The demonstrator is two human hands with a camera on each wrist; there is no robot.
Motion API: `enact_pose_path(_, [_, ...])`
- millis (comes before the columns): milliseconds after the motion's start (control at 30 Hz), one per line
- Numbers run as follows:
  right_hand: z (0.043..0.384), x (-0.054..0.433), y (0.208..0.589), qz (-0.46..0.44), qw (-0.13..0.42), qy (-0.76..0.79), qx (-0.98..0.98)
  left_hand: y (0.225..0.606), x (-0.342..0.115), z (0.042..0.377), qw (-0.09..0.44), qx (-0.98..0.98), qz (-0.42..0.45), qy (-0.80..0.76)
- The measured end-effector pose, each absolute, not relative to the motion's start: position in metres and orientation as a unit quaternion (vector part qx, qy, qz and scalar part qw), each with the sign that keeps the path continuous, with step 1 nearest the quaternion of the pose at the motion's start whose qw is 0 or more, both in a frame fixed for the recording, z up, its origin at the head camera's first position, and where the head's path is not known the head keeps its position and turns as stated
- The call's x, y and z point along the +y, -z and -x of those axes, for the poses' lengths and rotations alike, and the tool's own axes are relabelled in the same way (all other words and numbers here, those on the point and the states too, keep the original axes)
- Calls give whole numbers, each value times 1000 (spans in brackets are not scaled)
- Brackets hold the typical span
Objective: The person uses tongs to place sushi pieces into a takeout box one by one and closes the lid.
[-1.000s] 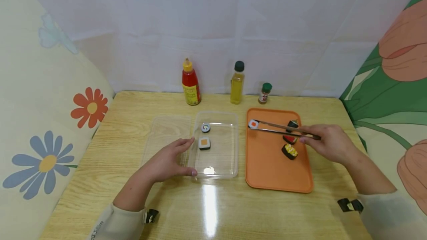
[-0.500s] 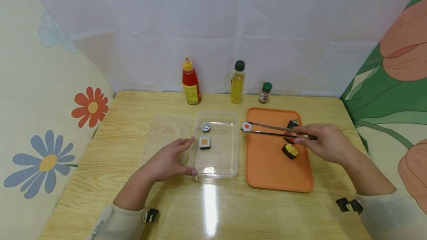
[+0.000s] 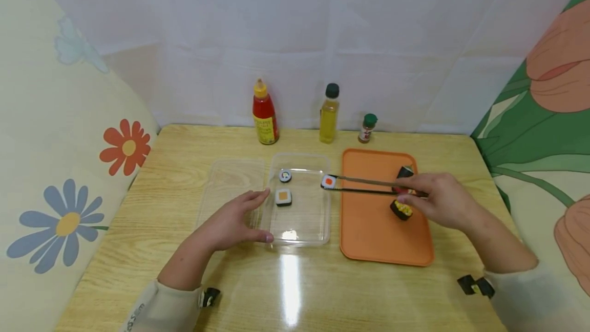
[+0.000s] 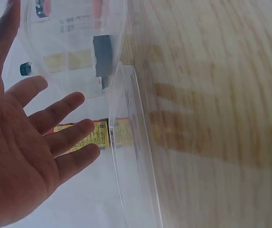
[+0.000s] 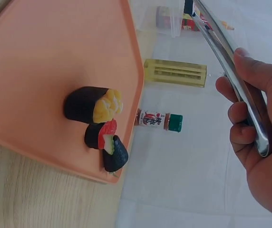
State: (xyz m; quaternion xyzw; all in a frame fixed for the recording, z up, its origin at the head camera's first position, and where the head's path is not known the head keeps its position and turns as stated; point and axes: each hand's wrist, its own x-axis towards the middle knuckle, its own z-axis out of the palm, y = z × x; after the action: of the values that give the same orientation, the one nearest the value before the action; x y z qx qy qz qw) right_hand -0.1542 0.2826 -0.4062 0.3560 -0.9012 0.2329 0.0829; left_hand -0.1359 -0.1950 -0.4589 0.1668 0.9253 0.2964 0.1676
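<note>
My right hand (image 3: 442, 201) grips metal tongs (image 5: 258, 130). Pinched in their tips is a square sushi roll (image 3: 329, 182) with an orange centre, over the right rim of a clear plastic container (image 3: 304, 216). Inside the container lie a round sushi roll (image 3: 285, 175) and a square one with a yellow-orange centre (image 3: 283, 198). Beside the container's left wall, my left hand (image 3: 235, 224) has its fingers spread and holds nothing. Below the right hand, an orange tray (image 3: 378, 242) bears a corn-topped sushi (image 5: 108, 105), a red-topped sushi (image 5: 94, 136) and a dark seaweed-wrapped piece (image 5: 115, 156).
Left of the container lies its clear lid (image 3: 232, 181), partly behind the left hand. Along the back stand a red sauce bottle (image 3: 265, 119), an oil bottle (image 3: 329, 117) and a small green-capped spice jar (image 3: 367, 128). A white cloth (image 3: 230, 40) hangs behind them.
The right hand has carried the tongs and the pinched sushi roll leftward, from above the tray's left side to the container's right rim. The left hand has stayed in place.
</note>
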Motion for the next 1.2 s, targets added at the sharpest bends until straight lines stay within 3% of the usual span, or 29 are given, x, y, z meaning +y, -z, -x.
enact_pose_path(1200, [158,229,422,-413,44,-247,-875,458,-194,135,164,925,-165,-300])
